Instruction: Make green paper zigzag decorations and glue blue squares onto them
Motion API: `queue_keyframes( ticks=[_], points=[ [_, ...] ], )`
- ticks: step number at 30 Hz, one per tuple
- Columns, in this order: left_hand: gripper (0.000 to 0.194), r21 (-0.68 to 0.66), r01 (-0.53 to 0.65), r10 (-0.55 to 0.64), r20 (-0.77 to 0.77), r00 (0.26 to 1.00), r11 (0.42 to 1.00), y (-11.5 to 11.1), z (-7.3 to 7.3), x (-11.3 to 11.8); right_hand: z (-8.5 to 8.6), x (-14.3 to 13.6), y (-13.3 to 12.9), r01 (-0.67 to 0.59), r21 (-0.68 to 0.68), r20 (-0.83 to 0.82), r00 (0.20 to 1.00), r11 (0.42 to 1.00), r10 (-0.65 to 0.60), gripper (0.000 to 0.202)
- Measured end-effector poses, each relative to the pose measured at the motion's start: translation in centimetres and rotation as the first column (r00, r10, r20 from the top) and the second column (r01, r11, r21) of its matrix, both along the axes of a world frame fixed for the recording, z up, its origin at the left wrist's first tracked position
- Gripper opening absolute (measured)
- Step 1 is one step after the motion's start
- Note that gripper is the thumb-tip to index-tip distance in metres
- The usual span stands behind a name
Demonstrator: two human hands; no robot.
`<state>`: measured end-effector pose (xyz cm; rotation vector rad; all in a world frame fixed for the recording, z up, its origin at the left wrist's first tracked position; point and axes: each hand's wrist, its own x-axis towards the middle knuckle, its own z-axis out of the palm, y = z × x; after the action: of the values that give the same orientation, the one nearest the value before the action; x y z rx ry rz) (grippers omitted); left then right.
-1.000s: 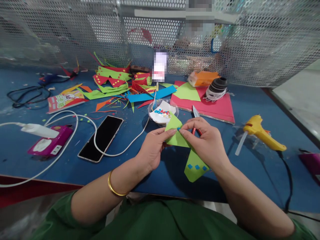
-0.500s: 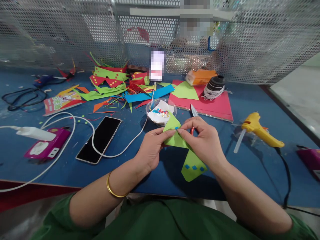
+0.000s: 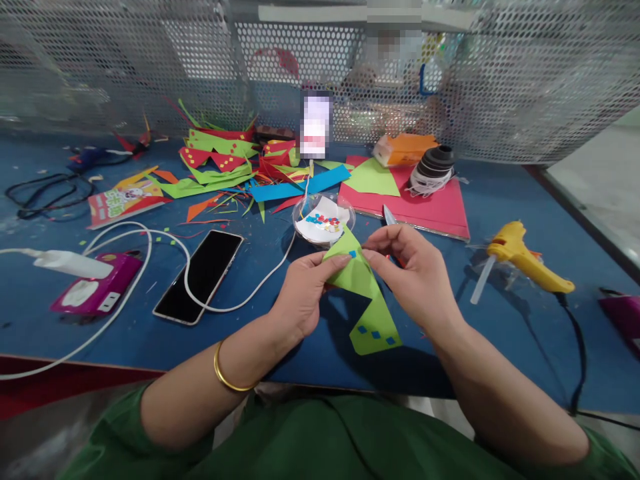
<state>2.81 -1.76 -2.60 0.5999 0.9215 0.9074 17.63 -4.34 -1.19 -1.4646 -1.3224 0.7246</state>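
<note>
Left hand (image 3: 303, 288): thumb above and fingers beneath, clamped on the green paper (image 3: 356, 273), which is held above the near part of the desk (image 3: 500, 333).
Right hand (image 3: 419, 275): thumb and forefinger close together at the paper's right edge; I cannot tell whether they grip it.
Blue diamond (image 3: 353, 254): one sits on the paper beside the left thumb tip; if its fixing is weak, a dragging thumb could skew it or lift it off.
Lower flap: hangs toward the person, bearing three blue diamonds (image 3: 376, 335); too tight a squeeze above could crease the sheet.
Clear bowl (image 3: 301, 231): just beyond the paper's upper tip, holding white paper and loose coloured bits (image 3: 324, 221); a knock could scatter them.
Scissors (image 3: 389, 215): blade pointing away beyond the right hand, red handles partly covered by it; a careless reach could meet the edge.
White cable (image 3: 240, 310): loops across the dark phone (image 3: 200, 277); a forearm catching it could drag the phone.
Hidden: the paper's underside and the left fingertips.
Cut off: a purple object (image 3: 623, 323) at the right.
Hard to make out: shapes behind the perforated screen (image 3: 150, 67); the lit display (image 3: 316, 127) is pixelated.
</note>
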Motion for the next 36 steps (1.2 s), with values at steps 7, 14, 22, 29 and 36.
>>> queue_keyframes(
  ticks=[7, 14, 22, 29, 36],
  points=[
    [0.024, 0.018, -0.001, 0.001, -0.017, 1.0, 1.0, -0.03, -0.09, 0.09, -0.35, -0.13, 0.22, 0.002, -0.053, -0.057, 0.998, 0.999, -0.005, 0.019],
    [0.026, -0.002, -0.003, 0.003, -0.027, 1.0, 1.0, -0.1, -0.03, 0.08, -0.09, -0.18, 0.09, 0.025, -0.052, -0.034, 0.999, 0.998, -0.026, 0.017],
    [0.024, 0.005, 0.0, 0.0, -0.024, 1.0, 1.0, -0.1, 0.02, 0.09, 0.1, -0.26, -0.03, -0.011, -0.064, -0.036, 0.999, 0.998, 0.008, 0.015],
    [0.028, 0.025, 0.027, -0.025, -0.051, 0.998, 0.999, -0.13, -0.13, -0.03, 0.14, -0.25, -0.04, -0.005, -0.061, -0.037, 0.999, 0.998, 0.003, 0.015],
    [0.027, 0.012, 0.023, -0.022, -0.031, 0.999, 1.0, -0.18, -0.15, 0.01, 0.12, -0.35, -0.1, -0.017, -0.069, -0.046, 0.999, 0.997, 0.014, 0.014]
  ],
)
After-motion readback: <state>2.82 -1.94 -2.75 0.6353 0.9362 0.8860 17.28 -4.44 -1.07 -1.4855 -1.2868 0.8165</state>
